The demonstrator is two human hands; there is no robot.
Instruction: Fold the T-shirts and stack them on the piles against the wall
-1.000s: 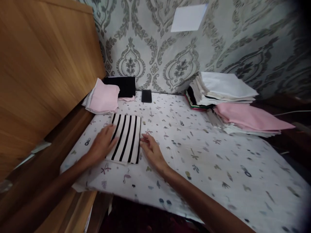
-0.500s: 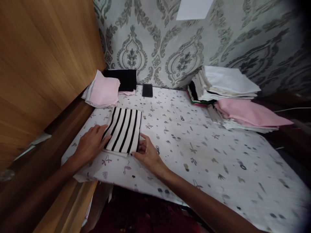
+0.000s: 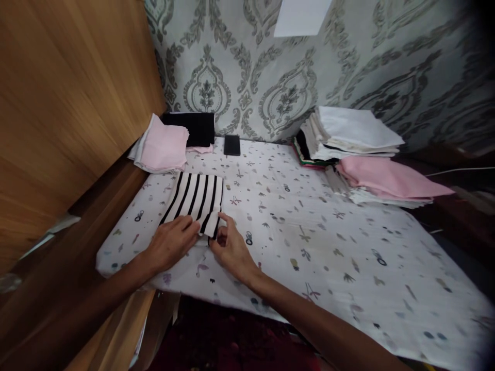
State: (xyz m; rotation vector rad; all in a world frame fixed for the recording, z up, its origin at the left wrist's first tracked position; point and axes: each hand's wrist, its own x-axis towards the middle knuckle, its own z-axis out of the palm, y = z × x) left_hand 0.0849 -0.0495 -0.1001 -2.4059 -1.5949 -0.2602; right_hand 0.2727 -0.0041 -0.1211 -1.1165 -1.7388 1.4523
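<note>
A folded black-and-white striped cloth (image 3: 195, 198) lies on the left part of the patterned sheet. My left hand (image 3: 174, 242) rests palm down over its near left edge, fingers extended and touching the fabric. At the near right corner my right hand (image 3: 232, 250) pinches the cloth between thumb and fingers, and that corner is slightly raised. Part of the cloth's near edge is hidden under my left hand.
Folded pink cloths (image 3: 164, 144) and a folded black cloth (image 3: 197, 129) sit at the back left beside a wooden panel (image 3: 77, 93). A small dark flat object (image 3: 232, 145) lies near the wall. White cloths (image 3: 356, 126) and a pink cloth (image 3: 390, 178) are stacked at right.
My left hand has slid rightward and nearer to me, from the cloth's left side onto its near edge. My right hand stays at the right corner. The view has shifted slightly.
</note>
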